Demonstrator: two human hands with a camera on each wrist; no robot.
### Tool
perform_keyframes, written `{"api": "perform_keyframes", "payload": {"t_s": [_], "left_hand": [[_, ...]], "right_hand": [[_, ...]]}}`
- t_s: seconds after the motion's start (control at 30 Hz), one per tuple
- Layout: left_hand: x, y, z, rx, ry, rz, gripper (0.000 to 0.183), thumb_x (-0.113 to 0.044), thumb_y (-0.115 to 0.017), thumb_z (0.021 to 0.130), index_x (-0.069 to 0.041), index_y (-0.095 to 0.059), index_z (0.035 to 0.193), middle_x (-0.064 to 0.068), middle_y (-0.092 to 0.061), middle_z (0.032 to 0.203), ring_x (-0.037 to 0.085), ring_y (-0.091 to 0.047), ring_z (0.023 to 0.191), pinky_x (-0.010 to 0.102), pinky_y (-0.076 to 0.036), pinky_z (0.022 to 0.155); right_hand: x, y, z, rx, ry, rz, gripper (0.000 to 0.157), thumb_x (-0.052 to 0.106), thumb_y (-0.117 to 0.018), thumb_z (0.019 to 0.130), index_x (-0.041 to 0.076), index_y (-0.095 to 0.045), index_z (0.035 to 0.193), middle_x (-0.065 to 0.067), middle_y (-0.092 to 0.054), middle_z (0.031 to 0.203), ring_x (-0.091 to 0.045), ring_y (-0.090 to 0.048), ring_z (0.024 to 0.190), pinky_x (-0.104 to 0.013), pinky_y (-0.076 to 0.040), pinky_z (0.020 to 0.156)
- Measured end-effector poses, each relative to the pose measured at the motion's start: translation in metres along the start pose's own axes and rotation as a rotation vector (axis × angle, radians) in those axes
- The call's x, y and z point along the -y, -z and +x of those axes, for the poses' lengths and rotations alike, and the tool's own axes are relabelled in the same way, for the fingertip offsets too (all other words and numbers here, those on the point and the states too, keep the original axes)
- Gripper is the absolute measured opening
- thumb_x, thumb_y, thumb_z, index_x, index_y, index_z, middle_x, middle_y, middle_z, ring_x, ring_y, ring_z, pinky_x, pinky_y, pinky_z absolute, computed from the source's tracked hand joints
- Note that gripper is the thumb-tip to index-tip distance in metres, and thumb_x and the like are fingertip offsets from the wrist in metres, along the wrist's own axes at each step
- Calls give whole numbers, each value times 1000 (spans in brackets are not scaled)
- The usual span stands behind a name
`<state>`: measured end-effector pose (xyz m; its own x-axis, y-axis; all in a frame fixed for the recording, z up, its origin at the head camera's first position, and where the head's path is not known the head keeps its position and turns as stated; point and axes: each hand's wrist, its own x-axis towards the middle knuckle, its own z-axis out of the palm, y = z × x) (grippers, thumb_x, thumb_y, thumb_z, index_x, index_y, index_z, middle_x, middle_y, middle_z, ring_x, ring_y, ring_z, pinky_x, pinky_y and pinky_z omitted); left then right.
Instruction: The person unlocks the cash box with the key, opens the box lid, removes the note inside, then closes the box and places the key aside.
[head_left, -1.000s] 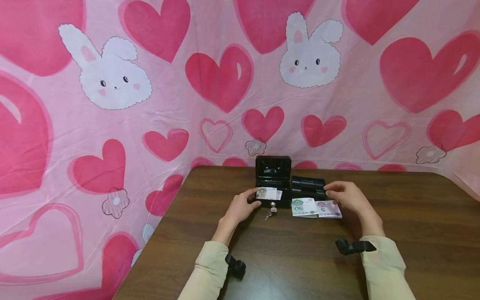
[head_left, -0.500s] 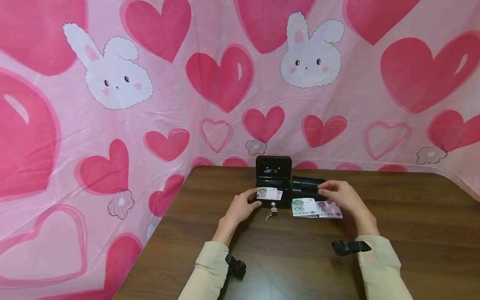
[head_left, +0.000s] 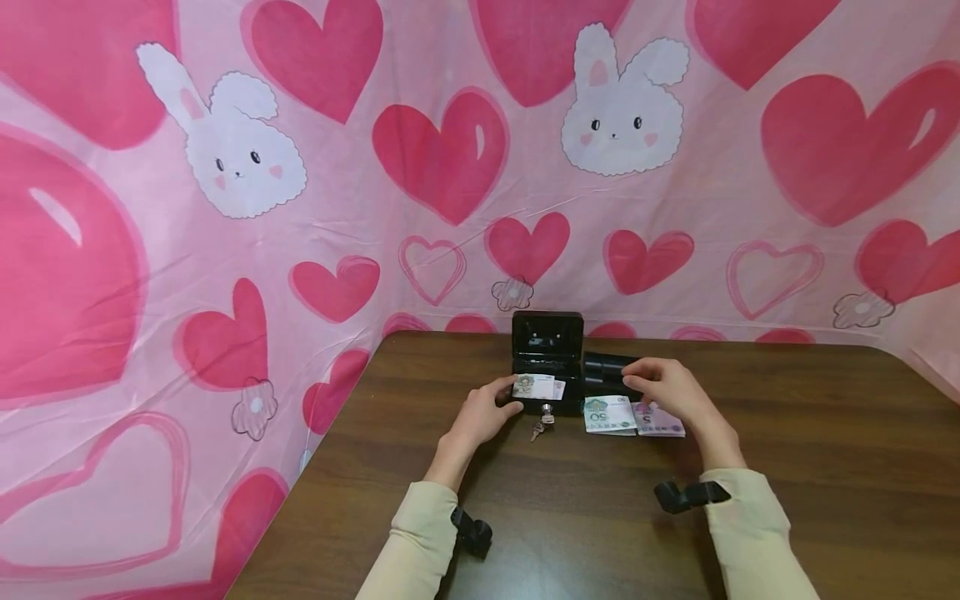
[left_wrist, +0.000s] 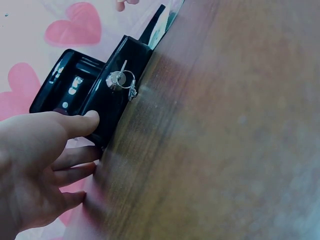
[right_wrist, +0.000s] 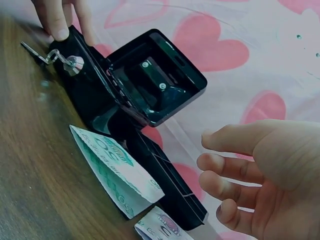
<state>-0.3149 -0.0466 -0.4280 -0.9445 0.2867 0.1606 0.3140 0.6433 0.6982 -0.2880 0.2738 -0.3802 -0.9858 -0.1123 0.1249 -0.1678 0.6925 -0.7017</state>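
Observation:
A small black cash box (head_left: 547, 335) stands with its lid raised near the back of the table. My left hand (head_left: 480, 417) holds its left front corner, thumb against the front wall in the left wrist view. Folded banknotes (head_left: 533, 386) lie in the box. From the front lock hangs a key ring with keys (left_wrist: 132, 92). Beside the box on the right is a black compartment tray (head_left: 602, 367). My right hand (head_left: 672, 393) hovers at the tray's right part, fingers loosely bent around nothing in the right wrist view.
In front of the tray lie a folded green 50 banknote (head_left: 607, 416) and a purple 5 banknote (head_left: 662, 421), side by side. The brown wooden table (head_left: 570, 517) ends at a pink heart-patterned cloth (head_left: 450, 158) behind.
My right hand has moved left along the tray, from its right end toward the box. The left hand has stayed on the cash box corner.

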Motion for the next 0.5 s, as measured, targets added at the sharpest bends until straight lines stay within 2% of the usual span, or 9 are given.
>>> {"api": "perform_keyframes", "payload": {"t_s": [0.17, 0.33, 0.5], "left_hand": [[0, 0, 0, 0, 0, 0, 52, -28, -68, 94, -16, -54, 144, 13, -66, 130, 27, -62, 120, 49, -46, 103], [0, 0, 0, -7, -8, -4, 52, -27, -68, 94, -16, -55, 143, 13, -67, 129, 27, -63, 120, 49, -46, 103], [1, 0, 0, -9, -8, -6, 51, -27, -69, 94, -17, -55, 143, 12, -67, 130, 27, -63, 120, 49, -46, 103]], "right_hand": [[4, -4, 0, 7, 20, 6, 36, 27, -62, 98, 0, -66, 121, -20, -68, 111, -23, -63, 74, -30, -48, 69], [7, -8, 1, -15, 47, 13, 33, 25, -65, 97, -1, -67, 119, -18, -69, 104, -24, -63, 71, -30, -50, 65], [10, -13, 4, -26, 42, 2, 33, 25, -64, 97, 0, -67, 119, -18, -69, 104, -20, -62, 69, -30, -51, 64]]}}
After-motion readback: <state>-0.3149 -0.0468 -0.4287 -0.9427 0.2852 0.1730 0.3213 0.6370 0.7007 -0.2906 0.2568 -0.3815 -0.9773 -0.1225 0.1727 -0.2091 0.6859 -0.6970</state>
